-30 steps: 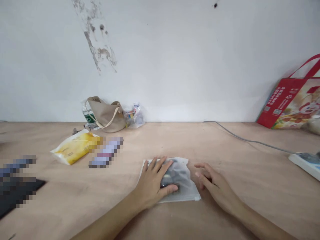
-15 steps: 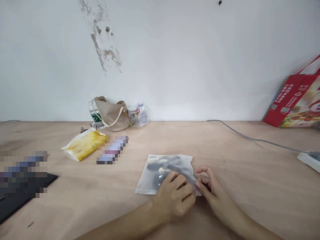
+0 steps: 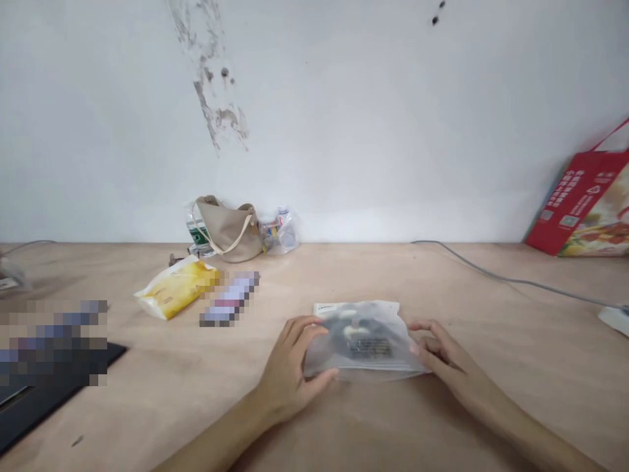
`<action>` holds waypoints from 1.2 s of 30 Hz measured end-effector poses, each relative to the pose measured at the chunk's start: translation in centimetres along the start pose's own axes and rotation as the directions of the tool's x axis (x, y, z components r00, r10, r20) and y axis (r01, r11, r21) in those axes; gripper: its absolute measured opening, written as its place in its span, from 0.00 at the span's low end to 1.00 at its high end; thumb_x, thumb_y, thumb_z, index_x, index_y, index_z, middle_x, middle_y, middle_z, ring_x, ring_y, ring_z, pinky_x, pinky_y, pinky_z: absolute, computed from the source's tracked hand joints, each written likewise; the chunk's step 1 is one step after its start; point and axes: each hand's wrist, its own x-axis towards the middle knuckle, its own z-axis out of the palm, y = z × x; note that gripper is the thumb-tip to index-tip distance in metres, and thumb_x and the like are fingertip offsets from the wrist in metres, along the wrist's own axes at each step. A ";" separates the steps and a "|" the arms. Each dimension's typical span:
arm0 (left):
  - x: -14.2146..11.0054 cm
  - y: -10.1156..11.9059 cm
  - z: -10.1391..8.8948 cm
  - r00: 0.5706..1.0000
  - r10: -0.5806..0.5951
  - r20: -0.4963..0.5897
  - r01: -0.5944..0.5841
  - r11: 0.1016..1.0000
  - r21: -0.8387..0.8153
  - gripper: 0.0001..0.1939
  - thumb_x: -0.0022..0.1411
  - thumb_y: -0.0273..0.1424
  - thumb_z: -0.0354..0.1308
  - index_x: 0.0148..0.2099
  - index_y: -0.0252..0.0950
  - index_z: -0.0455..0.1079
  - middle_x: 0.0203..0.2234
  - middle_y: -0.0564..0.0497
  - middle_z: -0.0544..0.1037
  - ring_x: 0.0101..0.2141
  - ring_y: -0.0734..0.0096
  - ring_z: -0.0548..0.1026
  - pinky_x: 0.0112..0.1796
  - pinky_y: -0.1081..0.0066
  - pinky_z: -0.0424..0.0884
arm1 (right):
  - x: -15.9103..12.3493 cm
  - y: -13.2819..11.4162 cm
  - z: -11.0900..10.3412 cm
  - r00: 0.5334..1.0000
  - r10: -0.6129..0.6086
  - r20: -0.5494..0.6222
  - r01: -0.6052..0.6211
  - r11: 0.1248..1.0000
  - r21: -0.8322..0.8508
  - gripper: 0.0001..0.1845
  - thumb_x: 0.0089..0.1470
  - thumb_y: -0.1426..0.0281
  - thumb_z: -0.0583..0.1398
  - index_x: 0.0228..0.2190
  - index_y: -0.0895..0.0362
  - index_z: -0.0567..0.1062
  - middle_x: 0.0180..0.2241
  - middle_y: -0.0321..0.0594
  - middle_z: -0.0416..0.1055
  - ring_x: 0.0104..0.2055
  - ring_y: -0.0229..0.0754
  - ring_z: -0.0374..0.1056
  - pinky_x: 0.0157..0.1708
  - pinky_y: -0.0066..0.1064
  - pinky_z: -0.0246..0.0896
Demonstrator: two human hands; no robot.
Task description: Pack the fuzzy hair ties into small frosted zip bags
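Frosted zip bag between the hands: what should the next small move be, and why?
Probably lift the frosted zip bag slightly with both hands. The left hand and right hand are already at its opposite ends, and it lies flat on the wooden table, so an even lift seems likely to keep the dark item level.

2 hands show: 1 left hand (image 3: 289, 367) and 1 right hand (image 3: 445, 357). There is 1 translucent zip bag (image 3: 363, 341). The bench (image 3: 147, 406) also carries 1 yellow packet (image 3: 177, 287), 1 beige shoulder bag (image 3: 228, 233), 1 plastic water bottle (image 3: 197, 233), 1 clear plastic bag (image 3: 282, 235), 1 red carrier bag (image 3: 584, 203), 1 grey cable (image 3: 511, 280), 1 white power strip (image 3: 614, 321), 1 flat black object (image 3: 63, 393) and 2 pixelated objects (image 3: 230, 298).
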 end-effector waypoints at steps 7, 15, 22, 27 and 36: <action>0.8 -1.3 3.4 0.977 -0.192 0.094 0.203 0.972 -0.122 0.27 0.63 0.38 0.47 0.64 0.44 0.49 0.63 0.48 0.51 0.63 0.51 0.45 0.57 0.46 0.53 | 0.1 -0.7 1.1 0.998 -0.047 -0.041 0.027 0.918 -0.396 0.28 0.48 0.62 0.56 0.52 0.53 0.61 0.32 0.39 0.74 0.32 0.49 0.70 0.30 0.36 0.63; 3.4 3.3 4.7 0.928 -0.364 0.086 0.372 0.880 -0.293 0.23 0.68 0.39 0.36 0.63 0.44 0.52 0.63 0.50 0.51 0.63 0.56 0.44 0.57 0.47 0.53 | 0.0 -1.6 3.1 0.966 -0.257 0.003 0.197 0.732 -0.652 0.29 0.52 0.73 0.44 0.57 0.57 0.59 0.35 0.45 0.76 0.34 0.50 0.71 0.34 0.39 0.63; 3.5 3.0 5.2 0.951 -0.226 0.211 0.271 0.937 -0.219 0.27 0.65 0.28 0.41 0.65 0.42 0.45 0.65 0.51 0.43 0.63 0.56 0.39 0.58 0.47 0.50 | 0.2 -1.5 2.1 0.985 -0.174 -0.010 0.120 0.714 -0.690 0.31 0.52 0.72 0.48 0.59 0.58 0.55 0.34 0.44 0.76 0.32 0.50 0.71 0.33 0.38 0.64; 2.8 2.3 5.2 0.963 -0.145 0.226 0.191 0.962 -0.196 0.38 0.55 0.19 0.43 0.66 0.45 0.42 0.65 0.56 0.40 0.63 0.57 0.37 0.58 0.48 0.49 | 1.1 -1.0 -0.1 0.972 -0.207 -0.109 0.057 0.660 -0.749 0.26 0.47 0.73 0.51 0.51 0.56 0.67 0.43 0.47 0.72 0.43 0.53 0.68 0.41 0.43 0.63; 3.3 3.4 4.5 0.924 -0.166 0.346 0.315 0.842 -0.439 0.40 0.52 0.17 0.43 0.66 0.43 0.42 0.65 0.57 0.37 0.63 0.59 0.31 0.60 0.51 0.37 | 1.3 0.4 0.9 0.973 -0.204 -0.103 0.162 0.933 -0.320 0.30 0.54 0.73 0.47 0.59 0.54 0.56 0.58 0.40 0.60 0.59 0.45 0.56 0.58 0.42 0.49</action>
